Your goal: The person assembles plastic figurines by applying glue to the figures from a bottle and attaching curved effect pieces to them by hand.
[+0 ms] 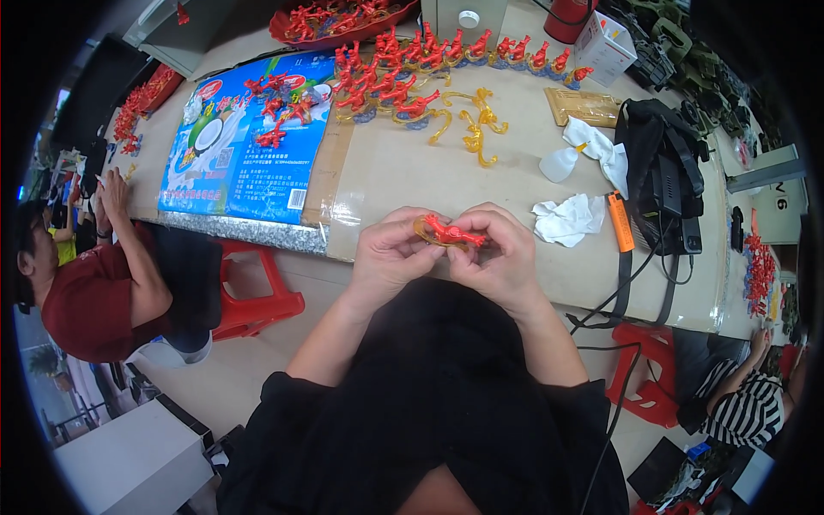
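Note:
My left hand (388, 256) and my right hand (498, 257) meet near the table's front edge, both gripping one small red toy figure on a translucent yellow base (446, 233). The fingers pinch it from each side, hiding part of the yellow base. Farther back on the table (386, 172) stand rows of finished red figures on yellow and blue bases (403, 64). A few loose yellow curved pieces (476, 129) lie just behind my hands' reach.
A flattened blue printed carton (240, 146) covers the table's left part. Crumpled white tissues (566, 219), an orange lighter (620, 221) and a black bag (665, 184) lie to the right. Red stools (257, 292) stand below; a seated person (103, 283) is at left, another at lower right.

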`<state>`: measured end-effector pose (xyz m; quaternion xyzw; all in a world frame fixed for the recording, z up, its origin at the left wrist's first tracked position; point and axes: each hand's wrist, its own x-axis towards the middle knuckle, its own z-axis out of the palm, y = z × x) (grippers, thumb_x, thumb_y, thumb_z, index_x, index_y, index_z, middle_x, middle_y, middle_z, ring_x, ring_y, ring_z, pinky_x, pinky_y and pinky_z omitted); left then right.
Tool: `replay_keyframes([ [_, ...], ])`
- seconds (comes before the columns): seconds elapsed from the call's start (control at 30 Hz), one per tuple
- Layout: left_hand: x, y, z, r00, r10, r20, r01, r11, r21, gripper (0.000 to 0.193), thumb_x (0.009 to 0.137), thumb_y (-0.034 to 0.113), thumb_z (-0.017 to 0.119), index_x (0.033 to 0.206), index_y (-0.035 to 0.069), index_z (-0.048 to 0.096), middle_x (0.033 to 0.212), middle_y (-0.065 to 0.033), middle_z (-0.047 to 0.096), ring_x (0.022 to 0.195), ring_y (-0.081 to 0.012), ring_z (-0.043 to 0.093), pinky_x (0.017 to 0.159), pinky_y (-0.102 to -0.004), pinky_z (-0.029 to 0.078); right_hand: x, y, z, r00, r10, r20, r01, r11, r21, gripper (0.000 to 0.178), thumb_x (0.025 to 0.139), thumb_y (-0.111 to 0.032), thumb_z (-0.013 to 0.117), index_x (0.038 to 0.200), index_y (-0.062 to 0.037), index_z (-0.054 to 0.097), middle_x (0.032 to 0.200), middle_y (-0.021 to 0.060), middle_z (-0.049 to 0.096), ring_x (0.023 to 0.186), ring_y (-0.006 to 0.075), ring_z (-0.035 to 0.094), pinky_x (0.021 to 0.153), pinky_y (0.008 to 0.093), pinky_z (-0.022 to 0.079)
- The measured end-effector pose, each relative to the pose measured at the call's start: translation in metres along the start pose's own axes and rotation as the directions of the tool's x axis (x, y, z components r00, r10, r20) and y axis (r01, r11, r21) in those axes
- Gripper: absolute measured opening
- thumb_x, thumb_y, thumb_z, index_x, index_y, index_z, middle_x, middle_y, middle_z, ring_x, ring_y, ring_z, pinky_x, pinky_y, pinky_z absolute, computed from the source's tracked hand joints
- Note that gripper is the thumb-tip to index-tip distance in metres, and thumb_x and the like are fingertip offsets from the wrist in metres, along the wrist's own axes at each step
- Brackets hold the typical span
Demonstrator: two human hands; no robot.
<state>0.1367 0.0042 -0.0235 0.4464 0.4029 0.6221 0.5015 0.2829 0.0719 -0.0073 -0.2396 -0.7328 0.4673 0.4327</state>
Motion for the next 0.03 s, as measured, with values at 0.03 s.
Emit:
replay_keyframes([
  [0.03, 0.0002, 0.0007, -0.0006, 1.0, 0.007, -0.004, -0.007, 1.0, 0.002, 0.025, 0.075, -0.009, 0.055, 0.099, -0.003, 0.059, 0.106, -0.0088, 0.049, 0.095, -0.0164, 0.054, 0.081, -0.0261, 0.047, 0.0016, -0.0002, 0.0005, 1.0, -0.006, 0.005, 0.006, 1.0, 0.001, 0.022, 0.063, 0.002, 0.063, 0.084, -0.0007, 0.058, 0.08, 0.0049, 0.055, 0.055, 0.0063, 0.051, 0.046, 0.0175, 0.044],
])
